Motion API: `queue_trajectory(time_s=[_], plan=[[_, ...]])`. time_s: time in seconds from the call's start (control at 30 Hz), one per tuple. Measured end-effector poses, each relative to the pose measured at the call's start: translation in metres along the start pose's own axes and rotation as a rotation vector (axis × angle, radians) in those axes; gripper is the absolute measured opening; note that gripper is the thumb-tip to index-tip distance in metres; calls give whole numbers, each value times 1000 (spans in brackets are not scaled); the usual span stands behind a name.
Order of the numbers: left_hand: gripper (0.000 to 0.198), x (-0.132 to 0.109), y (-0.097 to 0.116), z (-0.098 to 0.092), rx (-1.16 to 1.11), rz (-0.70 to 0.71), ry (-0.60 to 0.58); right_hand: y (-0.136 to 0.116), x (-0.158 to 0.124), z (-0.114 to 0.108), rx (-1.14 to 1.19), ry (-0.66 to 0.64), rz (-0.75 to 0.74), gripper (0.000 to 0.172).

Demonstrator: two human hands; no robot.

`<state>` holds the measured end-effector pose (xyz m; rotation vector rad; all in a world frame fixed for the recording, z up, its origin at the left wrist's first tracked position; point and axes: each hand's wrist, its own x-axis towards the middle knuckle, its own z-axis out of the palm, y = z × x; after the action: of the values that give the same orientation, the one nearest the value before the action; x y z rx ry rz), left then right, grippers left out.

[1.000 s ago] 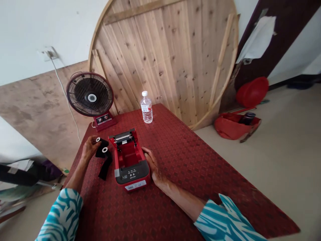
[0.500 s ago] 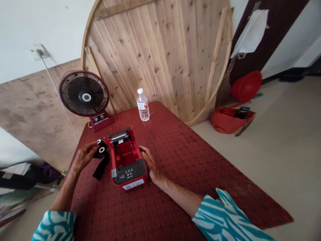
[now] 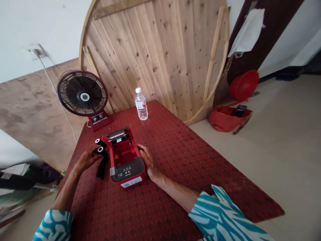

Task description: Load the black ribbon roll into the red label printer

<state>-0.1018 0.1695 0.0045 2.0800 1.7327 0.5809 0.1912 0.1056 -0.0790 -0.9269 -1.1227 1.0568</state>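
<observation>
A red and black label printer (image 3: 128, 172) stands on the table with its lid raised, so its red inner bay and roller show. Along its right side lies my right hand (image 3: 148, 162), fingers pressed to the casing, steadying it. To the left of the printer is a black ribbon (image 3: 101, 169) wound on two rolls with white cores, a loose strip trailing toward me. My left hand (image 3: 87, 158) has its fingertips closed at the nearer ribbon roll (image 3: 100, 149); the exact grip is partly hidden. The farther roll (image 3: 97, 141) sits just beyond those fingers.
A fan (image 3: 84, 97) stands at the table's far left corner. A water bottle (image 3: 141, 105) is upright near the back edge. Behind leans a large round wooden board (image 3: 155, 50). On the floor at right are a red bag (image 3: 222, 119) and a red basin (image 3: 244, 85).
My left hand has shifted from the farther roll down to the nearer one. The ribbon strip has swung slightly more upright. My right hand stays against the printer; the view has shifted slightly.
</observation>
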Motion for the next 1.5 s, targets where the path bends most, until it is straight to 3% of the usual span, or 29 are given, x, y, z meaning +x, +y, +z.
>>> queue_trajectory(time_s=[0.2, 0.3, 0.4, 0.57, 0.73, 0.9, 1.03, 1.17, 1.5], plan=[[50, -4, 4, 11, -94, 1, 33, 1, -2, 0, 16, -10, -5, 44], [57, -18, 15, 0, -276, -26, 73, 1, -3, -1, 13, -13, -10, 42], [51, -40, 31, -17, -487, -80, 34, 3, -2, -1, 13, -13, -20, 40], [48, -66, 65, -25, -603, 11, -48, 7, -1, -1, 9, -13, -17, 39], [58, -62, 106, -14, -329, 160, -112, 3, -1, 1, -9, -7, -15, 38], [43, -40, 135, 5, 24, 270, -139, -1, 0, 2, -24, -2, -36, 38], [39, -26, 134, 24, 197, 358, -106, 2, 1, 2, -16, -3, -38, 38], [34, -18, 130, 35, 311, 412, -148, 3, 1, 2, -19, 6, -55, 37], [27, 11, 144, 45, 493, 283, -377, 0, 0, 1, -21, -4, -46, 37]])
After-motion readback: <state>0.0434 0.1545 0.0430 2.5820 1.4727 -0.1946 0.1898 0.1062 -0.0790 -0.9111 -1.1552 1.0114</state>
